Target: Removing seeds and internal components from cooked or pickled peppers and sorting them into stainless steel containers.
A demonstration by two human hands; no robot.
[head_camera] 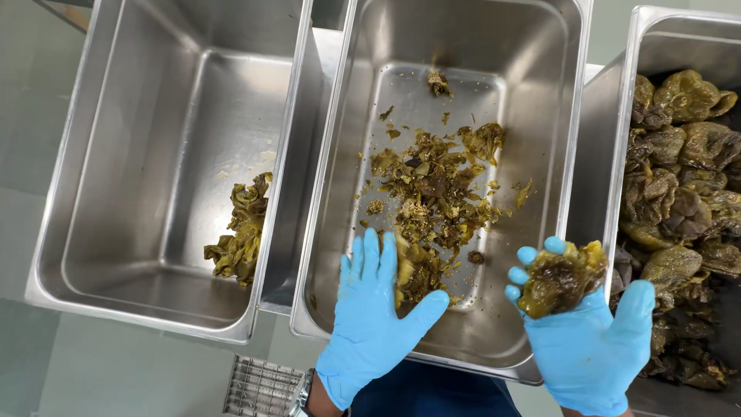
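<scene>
Fingers curled under a wet, olive-brown pepper point(562, 278) on the right hand point(583, 340), beside the full right pan point(617, 116); left hand point(376, 309) spread flat over scraps point(432, 185) in the middle pan point(340, 154). Best cradle it loosely, it looks soft enough to tear.

Gloved hands point(378, 309) – left flat, right point(583, 332) cupped

Roasted pepper point(561, 278): one soft, wet, olive-brown piece, crumpled and glossy, lying in an upturned palm above the rim between the middle pan point(540, 193) and the right pan point(629, 139); pepper scraps point(436, 193): torn skins and seeds heaped on the middle pan's floor.
</scene>
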